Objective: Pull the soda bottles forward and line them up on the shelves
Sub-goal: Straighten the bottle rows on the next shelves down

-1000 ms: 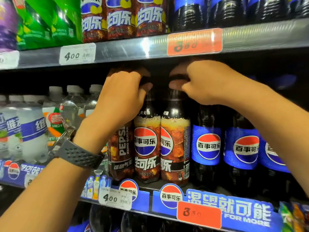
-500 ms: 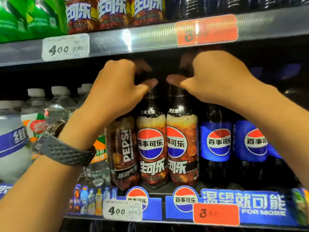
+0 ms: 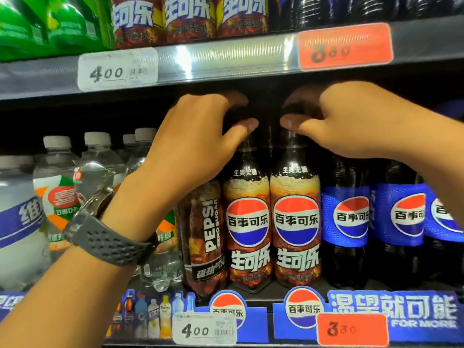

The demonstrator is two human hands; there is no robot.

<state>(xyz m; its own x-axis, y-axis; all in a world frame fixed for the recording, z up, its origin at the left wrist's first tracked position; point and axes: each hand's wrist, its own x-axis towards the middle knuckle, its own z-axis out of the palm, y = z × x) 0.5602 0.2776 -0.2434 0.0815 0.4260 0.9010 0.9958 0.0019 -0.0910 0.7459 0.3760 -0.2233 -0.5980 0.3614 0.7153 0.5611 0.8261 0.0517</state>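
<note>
Left hand (image 3: pixel 200 139) pinches one brown-label Pepsi bottle (image 3: pixel 247 222) by its cap, right hand (image 3: pixel 351 124) its twin (image 3: pixel 296 222); both stand directly below, at the front edge of the shelf (image 3: pixel 266 294).

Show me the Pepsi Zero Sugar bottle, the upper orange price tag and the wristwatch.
Pepsi Zero Sugar bottle (image 3: pixel 204 237), head view, on its brown label.
Upper orange price tag (image 3: pixel 344 47), head view, on its middle.
Wristwatch (image 3: pixel 110 239), head view, on the grey strap.
</note>
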